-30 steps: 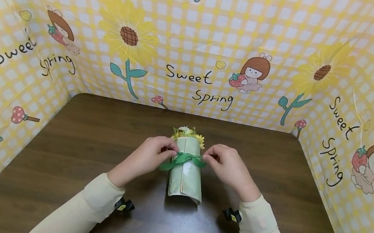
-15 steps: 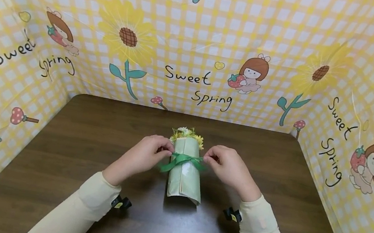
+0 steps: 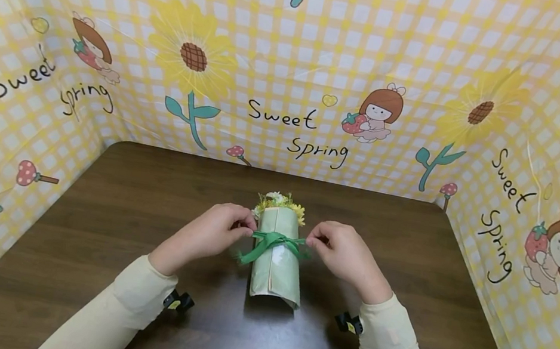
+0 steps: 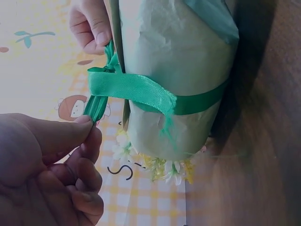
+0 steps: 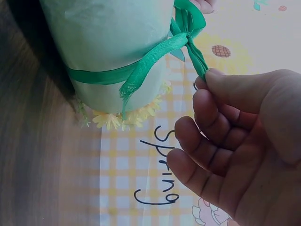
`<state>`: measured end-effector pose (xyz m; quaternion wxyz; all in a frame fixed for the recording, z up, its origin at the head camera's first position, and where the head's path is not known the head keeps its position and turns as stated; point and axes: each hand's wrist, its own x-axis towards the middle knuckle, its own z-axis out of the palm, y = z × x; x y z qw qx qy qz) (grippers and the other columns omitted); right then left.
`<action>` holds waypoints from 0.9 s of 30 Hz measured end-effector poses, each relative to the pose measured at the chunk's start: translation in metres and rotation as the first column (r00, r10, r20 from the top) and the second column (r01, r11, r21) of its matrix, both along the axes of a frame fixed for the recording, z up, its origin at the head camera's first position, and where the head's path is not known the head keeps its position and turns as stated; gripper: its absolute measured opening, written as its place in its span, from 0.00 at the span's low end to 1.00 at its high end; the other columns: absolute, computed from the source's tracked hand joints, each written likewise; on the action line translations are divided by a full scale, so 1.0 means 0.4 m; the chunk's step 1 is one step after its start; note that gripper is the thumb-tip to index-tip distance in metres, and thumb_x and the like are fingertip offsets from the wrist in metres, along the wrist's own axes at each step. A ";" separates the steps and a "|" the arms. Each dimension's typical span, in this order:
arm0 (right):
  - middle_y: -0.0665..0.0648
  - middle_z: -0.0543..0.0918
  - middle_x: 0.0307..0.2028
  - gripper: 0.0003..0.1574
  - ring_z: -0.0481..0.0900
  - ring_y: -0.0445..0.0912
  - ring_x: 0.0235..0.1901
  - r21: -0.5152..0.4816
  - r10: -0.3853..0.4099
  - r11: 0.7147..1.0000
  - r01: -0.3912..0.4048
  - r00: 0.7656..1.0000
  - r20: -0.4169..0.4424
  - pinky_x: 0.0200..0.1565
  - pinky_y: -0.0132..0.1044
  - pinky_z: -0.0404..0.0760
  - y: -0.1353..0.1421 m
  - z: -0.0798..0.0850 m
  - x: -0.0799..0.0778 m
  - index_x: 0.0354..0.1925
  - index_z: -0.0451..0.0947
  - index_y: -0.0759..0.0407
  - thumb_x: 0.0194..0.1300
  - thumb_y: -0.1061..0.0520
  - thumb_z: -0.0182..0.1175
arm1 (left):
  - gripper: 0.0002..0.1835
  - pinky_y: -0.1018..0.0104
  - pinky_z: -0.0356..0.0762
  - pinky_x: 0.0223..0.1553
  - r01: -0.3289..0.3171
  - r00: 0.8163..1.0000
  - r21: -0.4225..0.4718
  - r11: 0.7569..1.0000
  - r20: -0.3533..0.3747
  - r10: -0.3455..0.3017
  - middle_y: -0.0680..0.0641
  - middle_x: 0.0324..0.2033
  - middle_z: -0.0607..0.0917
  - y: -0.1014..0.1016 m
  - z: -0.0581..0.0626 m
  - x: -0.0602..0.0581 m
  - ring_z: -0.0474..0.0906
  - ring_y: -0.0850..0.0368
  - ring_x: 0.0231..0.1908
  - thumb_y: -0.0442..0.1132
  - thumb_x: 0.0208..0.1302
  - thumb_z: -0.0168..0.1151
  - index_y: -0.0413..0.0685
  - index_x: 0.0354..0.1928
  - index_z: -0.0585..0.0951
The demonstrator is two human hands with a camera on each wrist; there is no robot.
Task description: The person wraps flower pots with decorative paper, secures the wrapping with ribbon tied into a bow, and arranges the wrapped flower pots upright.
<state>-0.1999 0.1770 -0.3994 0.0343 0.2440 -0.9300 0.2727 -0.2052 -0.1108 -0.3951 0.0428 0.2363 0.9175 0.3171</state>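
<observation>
A bouquet wrapped in pale green paper lies on the table, its white and yellow flowers at the far end. Round its middle runs a green ribbon, knotted on top into a bow. My left hand pinches one loop of the bow between thumb and forefinger, left of the knot. On the other side my right hand pinches the opposite loop the same way. A frayed ribbon tail hangs over the paper in the left wrist view, and another ribbon tail shows in the right wrist view.
The dark wooden table is enclosed on three sides by a yellow checked cloth printed with sunflowers and lettering. A black wrist camera sits below the left sleeve, and another black wrist camera below the right sleeve.
My left hand has drawn a little to the left, stretching its loop outward, and the knot looks tighter. My right hand has barely moved. The bouquet stays in place.
</observation>
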 end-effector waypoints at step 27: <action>0.40 0.77 0.27 0.06 0.73 0.36 0.26 0.054 0.057 0.997 -0.057 0.998 -0.015 0.31 0.31 0.75 0.016 -0.006 -0.009 0.30 0.79 0.44 0.65 0.53 0.63 | 0.04 0.63 0.73 0.32 0.042 0.997 -0.014 0.999 0.061 -0.041 0.59 0.29 0.81 -0.033 0.006 -0.010 0.73 0.59 0.29 0.39 0.67 0.60 0.58 0.34 0.82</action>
